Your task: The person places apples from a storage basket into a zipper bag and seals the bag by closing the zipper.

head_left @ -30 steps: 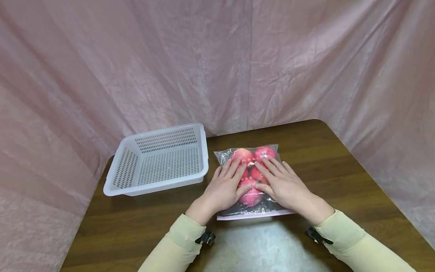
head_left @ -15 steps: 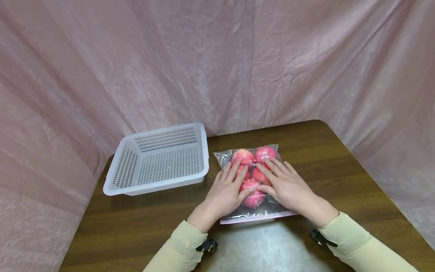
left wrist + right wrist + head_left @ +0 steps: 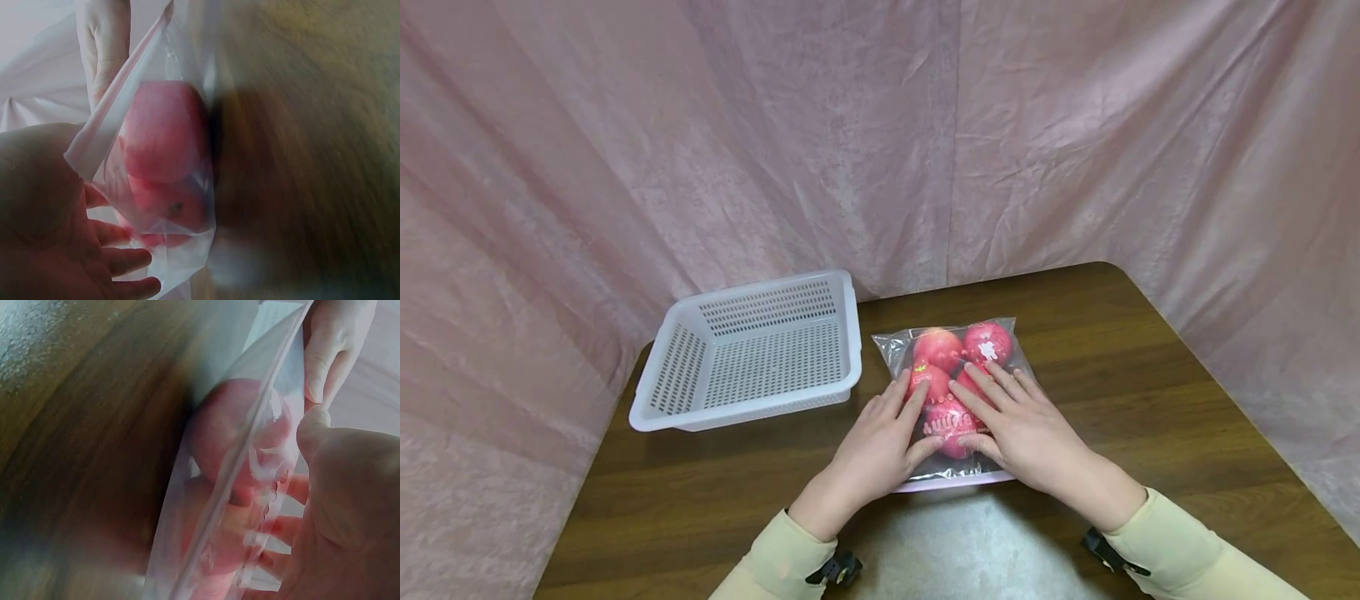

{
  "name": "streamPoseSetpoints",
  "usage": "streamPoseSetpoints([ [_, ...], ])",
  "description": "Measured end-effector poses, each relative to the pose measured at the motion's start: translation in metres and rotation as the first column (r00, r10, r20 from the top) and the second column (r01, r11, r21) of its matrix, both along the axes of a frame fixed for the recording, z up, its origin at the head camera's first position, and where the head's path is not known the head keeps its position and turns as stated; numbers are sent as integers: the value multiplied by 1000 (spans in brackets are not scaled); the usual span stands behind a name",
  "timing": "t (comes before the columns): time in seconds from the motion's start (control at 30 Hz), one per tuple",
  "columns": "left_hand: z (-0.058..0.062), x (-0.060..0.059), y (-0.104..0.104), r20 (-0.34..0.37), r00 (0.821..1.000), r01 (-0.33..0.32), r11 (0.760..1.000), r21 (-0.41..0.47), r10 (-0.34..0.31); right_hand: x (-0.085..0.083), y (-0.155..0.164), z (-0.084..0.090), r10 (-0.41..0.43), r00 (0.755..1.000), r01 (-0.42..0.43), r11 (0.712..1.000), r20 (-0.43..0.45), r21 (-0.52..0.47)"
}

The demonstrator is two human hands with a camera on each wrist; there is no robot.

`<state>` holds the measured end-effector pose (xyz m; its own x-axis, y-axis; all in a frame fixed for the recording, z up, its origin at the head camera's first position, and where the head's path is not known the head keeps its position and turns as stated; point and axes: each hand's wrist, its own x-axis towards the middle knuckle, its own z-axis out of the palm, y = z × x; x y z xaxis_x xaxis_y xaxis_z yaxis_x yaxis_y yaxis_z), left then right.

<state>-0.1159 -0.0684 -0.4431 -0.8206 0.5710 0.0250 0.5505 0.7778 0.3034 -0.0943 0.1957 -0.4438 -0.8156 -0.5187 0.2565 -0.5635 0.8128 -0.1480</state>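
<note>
A clear zip bag with a pale pink zip edge lies on the table, with several red apples inside. My left hand rests on the bag's left side, its fingers spread and fairly straight. On the right side of the bag lies my right hand, fingers also extended over the apples. In the left wrist view, the zip edge stands raised beside the palm, with apples behind the film. Film and apples also show beside my right fingers in the right wrist view. My hands hide part of the bag.
A white perforated plastic basket stands to the left of the bag, with nothing visible in it. The brown wooden table has a shiny patch at the front. A pink curtain hangs behind.
My left hand has shifted slightly left and toward me, uncovering an apple and white lettering on the bag. My right hand has slid a little toward me. The basket stays put.
</note>
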Motion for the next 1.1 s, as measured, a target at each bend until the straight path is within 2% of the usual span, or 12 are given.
streamPoseSetpoints([
  [0.37,-4,1,15,-83,996,22,1000,-9,-23,-2,9,-2,-7,1000,7,1000,-10,-2],
  [0.73,-8,-13,43,-78,996,29,999,-21,-31,-9,34,0,-33,999,34,999,27,-6],
  [1.1,-13,-25,78,-100,994,31,999,-42,-35,-20,70,-1,-5,999,7,999,44,-48],
])
